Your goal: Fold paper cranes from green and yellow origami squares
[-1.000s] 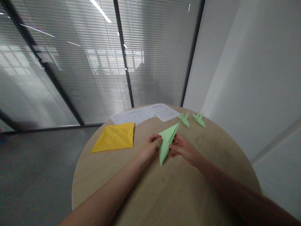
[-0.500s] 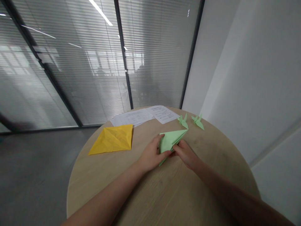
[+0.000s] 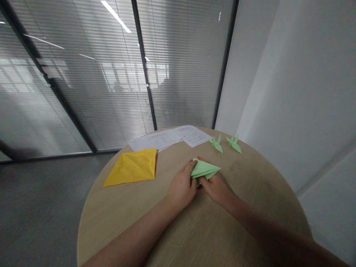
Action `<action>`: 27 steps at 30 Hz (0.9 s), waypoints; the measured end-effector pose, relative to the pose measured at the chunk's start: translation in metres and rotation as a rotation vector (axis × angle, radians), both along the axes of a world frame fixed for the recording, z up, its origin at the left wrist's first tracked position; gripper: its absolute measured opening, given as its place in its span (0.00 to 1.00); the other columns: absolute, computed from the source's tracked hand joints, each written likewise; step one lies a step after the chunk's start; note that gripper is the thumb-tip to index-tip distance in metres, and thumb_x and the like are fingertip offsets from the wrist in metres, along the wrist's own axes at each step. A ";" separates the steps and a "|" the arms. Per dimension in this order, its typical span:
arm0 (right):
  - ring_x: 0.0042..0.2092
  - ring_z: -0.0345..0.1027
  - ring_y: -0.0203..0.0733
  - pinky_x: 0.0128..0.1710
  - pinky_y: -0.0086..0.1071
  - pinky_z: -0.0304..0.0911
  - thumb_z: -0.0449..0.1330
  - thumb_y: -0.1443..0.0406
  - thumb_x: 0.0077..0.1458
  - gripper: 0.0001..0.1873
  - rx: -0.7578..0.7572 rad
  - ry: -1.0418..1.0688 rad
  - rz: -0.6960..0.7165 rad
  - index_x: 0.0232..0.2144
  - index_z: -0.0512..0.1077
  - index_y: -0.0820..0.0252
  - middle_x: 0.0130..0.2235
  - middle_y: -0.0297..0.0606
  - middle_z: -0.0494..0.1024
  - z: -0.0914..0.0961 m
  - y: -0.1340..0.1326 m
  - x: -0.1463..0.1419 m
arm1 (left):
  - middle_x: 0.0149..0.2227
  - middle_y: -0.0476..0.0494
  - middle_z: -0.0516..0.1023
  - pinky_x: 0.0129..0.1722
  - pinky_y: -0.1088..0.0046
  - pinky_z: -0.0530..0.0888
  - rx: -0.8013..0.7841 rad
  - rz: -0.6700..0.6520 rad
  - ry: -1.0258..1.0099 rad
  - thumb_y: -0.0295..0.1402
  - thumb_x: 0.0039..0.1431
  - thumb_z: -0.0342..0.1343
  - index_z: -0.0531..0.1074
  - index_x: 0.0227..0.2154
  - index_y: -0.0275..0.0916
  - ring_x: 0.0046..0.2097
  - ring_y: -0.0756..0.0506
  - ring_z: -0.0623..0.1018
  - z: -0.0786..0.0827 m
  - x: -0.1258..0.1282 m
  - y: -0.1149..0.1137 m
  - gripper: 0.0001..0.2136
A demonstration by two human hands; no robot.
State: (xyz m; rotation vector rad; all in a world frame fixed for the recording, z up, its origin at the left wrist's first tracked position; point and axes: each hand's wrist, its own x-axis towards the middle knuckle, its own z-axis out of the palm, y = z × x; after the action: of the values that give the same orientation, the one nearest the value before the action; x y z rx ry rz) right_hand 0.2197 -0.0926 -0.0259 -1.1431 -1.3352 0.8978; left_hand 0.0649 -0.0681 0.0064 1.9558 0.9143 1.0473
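Observation:
A folded sheet of green origami paper is held between both hands over the round table, its pointed end to the right. My left hand grips its left end, with fingers on the upper edge and the thumb hidden by the hand. From below and behind, my right hand grips it too, the thumb at the lower edge and fingertips showing behind the top edge. Part of the paper is covered by the hands.
Left of the hands lies a creased yellow paper. Printed white sheets overlap at the table's far edge. Two green paper cranes, one nearer and one farther right, stand at the back right. The wooden table borders a white wall.
The green paper has been tilted up and turned, so its tip sits lower and it looks narrower. My right hand's fingers have moved behind it; the left hand has closed more around its end.

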 end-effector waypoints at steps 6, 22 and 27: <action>0.63 0.66 0.54 0.52 0.46 0.77 0.63 0.65 0.56 0.42 0.035 -0.009 -0.004 0.71 0.58 0.44 0.65 0.39 0.71 -0.003 -0.004 -0.004 | 0.60 0.40 0.79 0.67 0.54 0.66 0.043 0.067 -0.006 0.17 0.49 0.54 0.81 0.52 0.44 0.62 0.34 0.76 0.004 -0.005 0.007 0.28; 0.61 0.71 0.52 0.65 0.53 0.62 0.59 0.70 0.55 0.26 0.138 0.042 0.000 0.52 0.79 0.40 0.57 0.32 0.79 -0.005 0.002 0.020 | 0.51 0.42 0.84 0.62 0.56 0.71 -0.128 -0.062 -0.206 0.27 0.56 0.56 0.82 0.47 0.43 0.55 0.36 0.80 0.009 -0.018 0.020 0.18; 0.59 0.71 0.51 0.62 0.49 0.65 0.57 0.73 0.48 0.27 0.191 -0.036 0.022 0.45 0.83 0.42 0.56 0.33 0.79 -0.002 0.004 0.028 | 0.45 0.43 0.85 0.51 0.61 0.76 -0.355 -0.111 -0.351 0.26 0.49 0.64 0.83 0.40 0.43 0.47 0.37 0.82 0.008 -0.018 0.030 0.14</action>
State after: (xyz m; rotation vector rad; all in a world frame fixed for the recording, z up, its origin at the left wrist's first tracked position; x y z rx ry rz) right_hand 0.2478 -0.0889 -0.0279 -1.0025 -1.4333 0.7508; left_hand 0.0473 -0.0381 0.0139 1.4567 0.7294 1.0404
